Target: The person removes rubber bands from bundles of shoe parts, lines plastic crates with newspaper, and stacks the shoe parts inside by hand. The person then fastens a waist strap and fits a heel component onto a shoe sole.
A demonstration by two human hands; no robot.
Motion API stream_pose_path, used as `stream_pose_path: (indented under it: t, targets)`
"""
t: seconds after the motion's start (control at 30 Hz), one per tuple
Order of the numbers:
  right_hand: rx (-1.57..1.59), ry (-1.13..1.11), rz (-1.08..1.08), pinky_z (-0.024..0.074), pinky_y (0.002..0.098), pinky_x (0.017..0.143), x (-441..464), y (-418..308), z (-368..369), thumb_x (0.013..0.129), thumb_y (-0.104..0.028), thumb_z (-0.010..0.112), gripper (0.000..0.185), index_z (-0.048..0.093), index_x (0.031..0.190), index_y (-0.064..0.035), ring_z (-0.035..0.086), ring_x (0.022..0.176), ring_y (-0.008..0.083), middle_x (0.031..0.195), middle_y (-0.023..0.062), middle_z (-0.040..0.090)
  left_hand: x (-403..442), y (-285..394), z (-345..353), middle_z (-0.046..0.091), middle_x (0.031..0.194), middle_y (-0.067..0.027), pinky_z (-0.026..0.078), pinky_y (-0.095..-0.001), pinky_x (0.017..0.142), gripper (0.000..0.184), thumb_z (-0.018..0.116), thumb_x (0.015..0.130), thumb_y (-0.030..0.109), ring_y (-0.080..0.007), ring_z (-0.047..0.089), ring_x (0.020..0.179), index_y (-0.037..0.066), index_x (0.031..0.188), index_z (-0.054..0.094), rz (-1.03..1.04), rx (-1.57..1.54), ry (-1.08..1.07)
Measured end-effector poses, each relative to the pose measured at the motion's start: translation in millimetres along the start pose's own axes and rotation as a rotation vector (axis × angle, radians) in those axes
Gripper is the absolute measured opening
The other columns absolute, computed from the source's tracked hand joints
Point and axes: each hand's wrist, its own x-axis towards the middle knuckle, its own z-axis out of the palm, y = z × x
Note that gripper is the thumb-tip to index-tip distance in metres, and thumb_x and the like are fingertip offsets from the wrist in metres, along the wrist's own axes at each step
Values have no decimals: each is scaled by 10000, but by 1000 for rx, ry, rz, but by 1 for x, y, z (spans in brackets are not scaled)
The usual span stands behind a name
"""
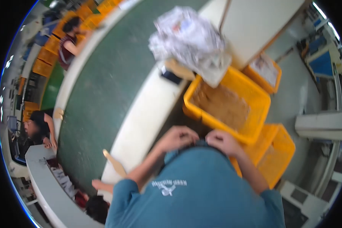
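Observation:
My left hand [178, 138] is at my waist, fingers curled in by the hem of the teal shirt [201, 182]. Level with it, my right hand [222, 141] is also closed, its fingertips against the dark cloth at the waist. What either hand pinches is too blurred to make out. Just beyond my right hand stands a yellow crate [264, 102] with a brown sheet [220, 106] on its bottom. A heap of crumpled white paper [190, 38] overhangs the crate's far corner.
A green conveyor belt [98, 76] with a white edge [140, 114] runs along my left. On that edge lie a beige flat piece [115, 162], another beige piece [179, 69] and a black object [171, 76]. More yellow crates [277, 155] stand at right. Several people work across the belt.

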Motion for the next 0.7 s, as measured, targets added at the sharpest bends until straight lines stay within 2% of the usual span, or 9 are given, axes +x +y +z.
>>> stream_pose_path:
  t: [0.07, 0.2, 0.3, 0.33, 0.37, 0.47, 0.5, 0.6, 0.7]
  targets:
    - [45, -55, 48, 523, 268, 889, 5, 4, -9, 1006, -181, 725, 201, 727, 1144, -35, 640, 960, 98, 1045, -4, 694, -1, 1, 3, 765, 976, -87, 585, -296, 802, 174, 663, 930, -39, -146, 720, 874, -22, 1058, 780, -24, -39, 156]
    - [-72, -97, 117, 511, 228, 853, 19, -15, -9, 1009, -191, 728, 228, 719, 1187, -49, 613, 940, 45, 1026, -30, 668, -8, 18, 4, 746, 1016, -109, 567, -294, 867, 157, 638, 998, -29, -166, 717, 927, -56, 1122, 731, -41, -179, 236]
    - [-202, -274, -50, 543, 284, 859, 41, -29, -1, 983, -242, 742, 305, 719, 1212, -43, 668, 932, 131, 1056, 37, 715, -11, 16, 18, 720, 1035, -105, 544, -314, 918, 189, 576, 1043, 11, -173, 678, 964, -40, 1177, 700, -13, -385, 378]
    - [-264, -344, -121, 550, 297, 861, 47, -35, 5, 975, -256, 747, 325, 719, 1216, -40, 679, 932, 154, 1068, 54, 724, -12, 10, 20, 704, 999, -71, 544, -274, 878, 212, 556, 1063, 51, -137, 668, 928, -4, 1216, 692, -4, -486, 386]
    - [-252, -370, -121, 562, 369, 842, 50, -42, 12, 934, -347, 756, 373, 753, 1082, -5, 715, 912, 272, 1013, 143, 750, -14, 12, 25, 677, 948, -65, 532, -278, 839, 206, 539, 1074, 73, -136, 639, 874, 5, 1214, 674, 14, -569, 422]
    - [-343, -484, -89, 561, 377, 789, 65, -48, 24, 884, -383, 787, 394, 770, 977, -1, 714, 840, 283, 907, 139, 751, -15, 13, 36, 604, 835, -49, 488, -292, 755, 180, 511, 1091, 106, -136, 559, 761, 22, 1196, 631, 109, -729, 521]
    - [-385, -460, -114, 551, 380, 740, 66, -55, 25, 836, -416, 817, 429, 754, 878, 6, 698, 768, 287, 809, 130, 729, -15, 13, 37, 581, 804, -44, 473, -297, 732, 171, 505, 1094, 112, -136, 533, 732, 26, 1188, 618, 149, -765, 553]
    - [-484, -441, -96, 523, 324, 691, 69, -63, 36, 805, -333, 884, 359, 744, 874, -10, 651, 745, 187, 821, 84, 690, -14, 27, 39, 510, 729, -32, 421, -332, 697, 153, 497, 1090, 104, -142, 454, 682, 20, 1170, 597, 186, -800, 617]
    - [-373, -426, -15, 501, 305, 679, 71, -67, 42, 784, -319, 903, 360, 709, 831, -18, 613, 737, 157, 805, 62, 665, -20, 28, 36, 449, 660, 7, 365, -308, 617, 161, 493, 1090, 104, -112, 384, 608, 37, 1178, 610, 189, -837, 667]
